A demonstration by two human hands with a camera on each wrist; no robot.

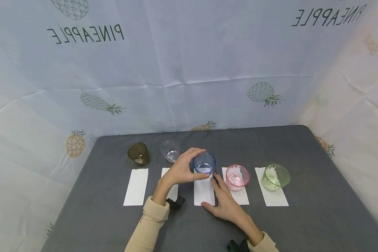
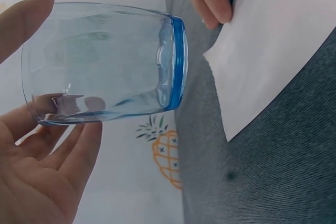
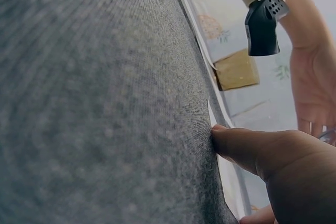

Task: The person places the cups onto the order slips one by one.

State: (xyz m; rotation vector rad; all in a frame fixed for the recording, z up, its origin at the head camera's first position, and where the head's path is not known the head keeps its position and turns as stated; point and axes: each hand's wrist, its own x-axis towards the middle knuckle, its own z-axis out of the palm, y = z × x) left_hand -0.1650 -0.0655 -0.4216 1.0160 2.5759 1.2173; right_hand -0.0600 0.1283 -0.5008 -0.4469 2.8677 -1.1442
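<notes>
My left hand [image 1: 183, 170] holds a clear blue drinking glass [image 1: 204, 161] between thumb and fingers. In the left wrist view the glass [image 2: 113, 59] has a thick blue base, raised off the table. Below it a white paper strip [image 1: 204, 190] lies on the dark cloth. My right hand [image 1: 225, 204] rests on this strip, its thumb near the front edge and its fingers by the far right corner. The right wrist view shows the thumb [image 3: 247, 148] touching the paper edge.
Right of the hands, a pink glass [image 1: 237, 177] and a green glass [image 1: 275, 177] stand on paper strips. A brown glass [image 1: 138, 154] and a colourless glass [image 1: 170, 151] stand behind two strips at left. A pineapple-print curtain [image 1: 182, 63] hangs behind the table.
</notes>
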